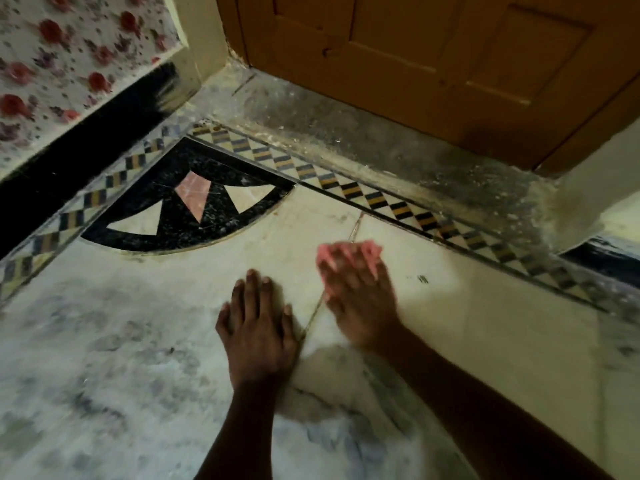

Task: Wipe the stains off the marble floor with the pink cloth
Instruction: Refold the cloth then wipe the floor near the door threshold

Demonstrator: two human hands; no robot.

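The marble floor [104,358] is pale with grey smudges and fills the lower view. My right hand [356,299] is blurred and presses the pink cloth [372,249] flat on the floor, just right of a thin joint line; only the cloth's far edge shows past my fingers. My left hand [258,327] lies flat on the marble just left of that joint, fingers together, holding nothing. A small dark mark [422,279] sits on the floor to the right of the cloth.
A black inlaid fan motif [194,209] lies ahead on the left. A checkered border strip [381,199] runs diagonally before a dusty grey threshold [363,140] and a brown wooden door [433,57]. A floral-papered wall [62,64] with a black skirting stands at left.
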